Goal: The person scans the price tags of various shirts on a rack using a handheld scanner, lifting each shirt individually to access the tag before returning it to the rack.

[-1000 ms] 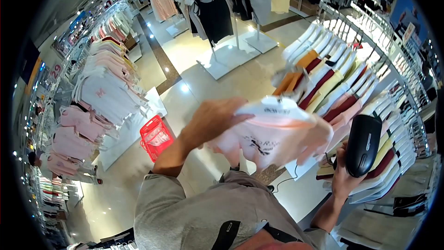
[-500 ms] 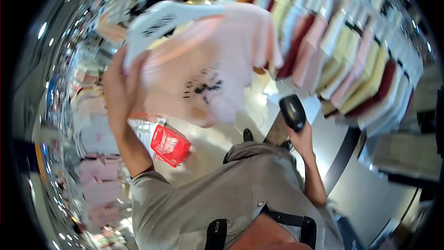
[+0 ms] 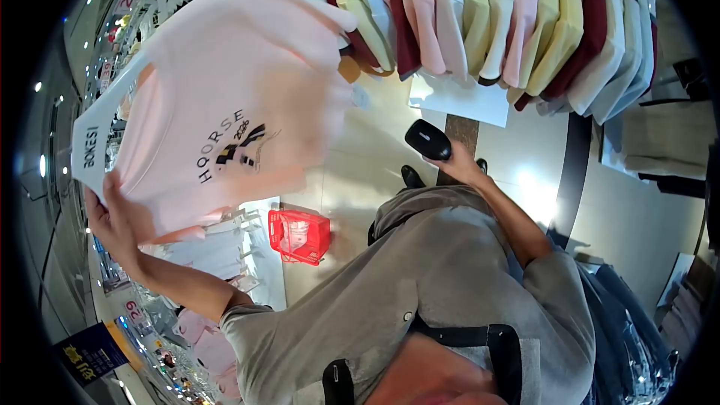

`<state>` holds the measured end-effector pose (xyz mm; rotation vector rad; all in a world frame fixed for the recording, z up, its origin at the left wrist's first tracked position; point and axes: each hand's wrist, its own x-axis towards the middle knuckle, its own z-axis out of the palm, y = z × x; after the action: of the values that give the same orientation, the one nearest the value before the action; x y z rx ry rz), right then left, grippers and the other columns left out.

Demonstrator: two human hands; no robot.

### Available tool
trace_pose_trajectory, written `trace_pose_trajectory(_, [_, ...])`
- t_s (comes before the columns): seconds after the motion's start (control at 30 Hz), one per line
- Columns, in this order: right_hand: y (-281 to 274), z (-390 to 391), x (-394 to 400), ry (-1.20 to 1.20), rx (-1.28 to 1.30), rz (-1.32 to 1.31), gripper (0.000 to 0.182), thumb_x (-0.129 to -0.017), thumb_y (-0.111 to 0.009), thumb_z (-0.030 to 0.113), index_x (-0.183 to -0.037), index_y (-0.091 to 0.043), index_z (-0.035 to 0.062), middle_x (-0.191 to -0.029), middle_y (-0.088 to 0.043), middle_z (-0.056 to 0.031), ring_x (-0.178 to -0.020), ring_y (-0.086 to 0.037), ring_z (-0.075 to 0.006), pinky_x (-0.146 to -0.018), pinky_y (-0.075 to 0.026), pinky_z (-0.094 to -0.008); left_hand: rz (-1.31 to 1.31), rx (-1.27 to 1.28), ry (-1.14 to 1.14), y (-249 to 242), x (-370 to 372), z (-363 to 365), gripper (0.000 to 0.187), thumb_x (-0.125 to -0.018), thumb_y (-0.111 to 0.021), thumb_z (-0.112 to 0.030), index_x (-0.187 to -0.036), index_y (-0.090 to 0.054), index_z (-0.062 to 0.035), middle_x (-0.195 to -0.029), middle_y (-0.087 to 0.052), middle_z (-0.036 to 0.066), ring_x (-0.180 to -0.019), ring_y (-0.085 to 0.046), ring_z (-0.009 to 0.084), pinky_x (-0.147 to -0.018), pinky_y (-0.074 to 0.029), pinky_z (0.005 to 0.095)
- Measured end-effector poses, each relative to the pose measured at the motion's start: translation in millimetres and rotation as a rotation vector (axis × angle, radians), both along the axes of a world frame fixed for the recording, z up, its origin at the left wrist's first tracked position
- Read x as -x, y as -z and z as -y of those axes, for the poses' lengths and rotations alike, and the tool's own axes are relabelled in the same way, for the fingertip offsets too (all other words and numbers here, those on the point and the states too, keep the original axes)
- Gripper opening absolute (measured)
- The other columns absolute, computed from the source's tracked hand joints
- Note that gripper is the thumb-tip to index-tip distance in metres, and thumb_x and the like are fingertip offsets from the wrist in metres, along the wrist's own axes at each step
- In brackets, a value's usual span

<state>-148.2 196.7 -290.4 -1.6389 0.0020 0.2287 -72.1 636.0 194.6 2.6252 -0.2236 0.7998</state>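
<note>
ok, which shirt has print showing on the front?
The pale pink shirt on the white hanger, held up in the left hand. It reads HQORSE; the shirts on the rack show only plain edges.

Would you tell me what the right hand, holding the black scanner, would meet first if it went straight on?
Probably the rack of hanging shirts: the right hand aims the scanner up toward them, though depth is unclear.
</note>
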Motion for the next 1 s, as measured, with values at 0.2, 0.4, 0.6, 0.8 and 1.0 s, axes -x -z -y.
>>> trace_pose_trajectory(0.2, [18.0,-24.7,-34.9,-0.123,-0.176,-0.015,0.041,-0.082,-0.082,0.022,-0.112,-0.067,-0.0015,-0.095,-0.069,-0.0032,-0.087,-0.061,-0.0118,-0.083,-0.050,-0.0288,0.007,0.041,-0.084,-7.6,14.5,-5.6,0.037,-0.101,-0.061,-0.027,-0.123,-0.063,0.0030,-0.107,-0.068,0.005,-0.095,-0.058,0.0098,-0.085,-0.044,0.0224])
trace_pose_trajectory(0.4, [23.4,-35.4,-67.8,-0.243,-0.094,-0.105,0.044,-0.080,-0.082,0.019,-0.116,-0.065,-0.0018,-0.098,-0.072,-0.0076,-0.090,-0.063,-0.0116,-0.085,-0.051,-0.0291,0.009,0.004,-0.092,-8.7,13.8,-13.4,0.039,-0.101,-0.061,-0.028,-0.124,-0.061,0.0044,-0.108,-0.067,0.007,-0.096,-0.058,0.0112,-0.084,-0.044,0.0228])
trace_pose_trajectory(0.6, [-30.2,-27.1,-66.8,-0.221,-0.206,-0.159,0.038,-0.080,-0.082,0.020,-0.108,-0.066,0.0002,-0.088,-0.070,-0.0049,-0.081,-0.062,-0.0110,-0.078,-0.052,-0.0298,-0.066,-0.028,-0.053,0.3,27.5,-23.3,0.036,-0.104,-0.056,-0.020,-0.130,-0.055,0.0042,-0.111,-0.066,0.009,-0.097,-0.058,0.0113,-0.086,-0.045,0.0234])
trace_pose_trajectory(0.8, [-126.8,-0.9,-62.6,0.292,-0.264,0.080,0.035,-0.079,-0.085,0.018,-0.105,-0.068,0.0009,-0.091,-0.069,-0.0028,-0.082,-0.062,-0.0106,-0.076,-0.051,-0.0267,-0.444,0.065,0.071,41.4,24.6,42.7,0.032,-0.097,-0.056,-0.004,-0.129,-0.055,0.0015,-0.085,-0.069,0.004,-0.061,-0.054,0.0097,-0.054,-0.045,0.0272])
trace_pose_trajectory(1.0, [-208.5,42.5,-58.9,0.106,-0.222,0.278,0.032,-0.083,-0.077,0.004,-0.113,-0.066,-0.0004,-0.106,-0.070,-0.0057,-0.096,-0.064,-0.0127,-0.087,-0.050,-0.0288,-0.397,-0.329,0.605,75.5,-6.5,96.3,0.029,-0.085,-0.072,-0.021,-0.108,-0.063,-0.0053,-0.093,-0.067,0.012,-0.083,-0.063,0.0354,-0.074,-0.050,0.0407])
